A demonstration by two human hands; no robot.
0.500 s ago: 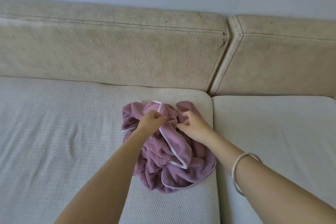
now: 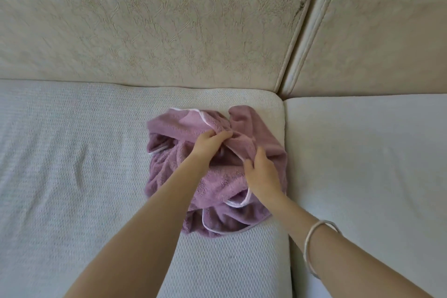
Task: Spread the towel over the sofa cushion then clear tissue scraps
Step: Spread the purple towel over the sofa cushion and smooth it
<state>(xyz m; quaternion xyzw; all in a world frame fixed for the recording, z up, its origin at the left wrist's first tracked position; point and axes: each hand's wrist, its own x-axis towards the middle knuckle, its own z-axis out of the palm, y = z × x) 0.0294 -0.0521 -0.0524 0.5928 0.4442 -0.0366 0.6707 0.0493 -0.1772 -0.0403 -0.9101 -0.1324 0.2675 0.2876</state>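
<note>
Both hands grip the crumpled purple towel [image 2: 217, 172] on the sofa cushion [image 2: 84, 152]. Left hand [image 2: 209, 143] pinches a fold; right hand [image 2: 262, 174] clutches cloth just beside it.

Towel [image 2: 217, 176] under my hands: dusty mauve-purple terry, thin white piping along its edges. Seat cushion [image 2: 72, 164], lower left of frame: pale grey-white, fine woven dot texture all over. Second seat cushion [image 2: 375, 164], right of frame: plain off-white, no visible pattern. Backrest [image 2: 145, 31], upper frame: cream-beige with a crackled, vein-like surface pattern and a few dark marks near its right corner. Bangle [image 2: 314, 247] on my right wrist: silver.
</note>
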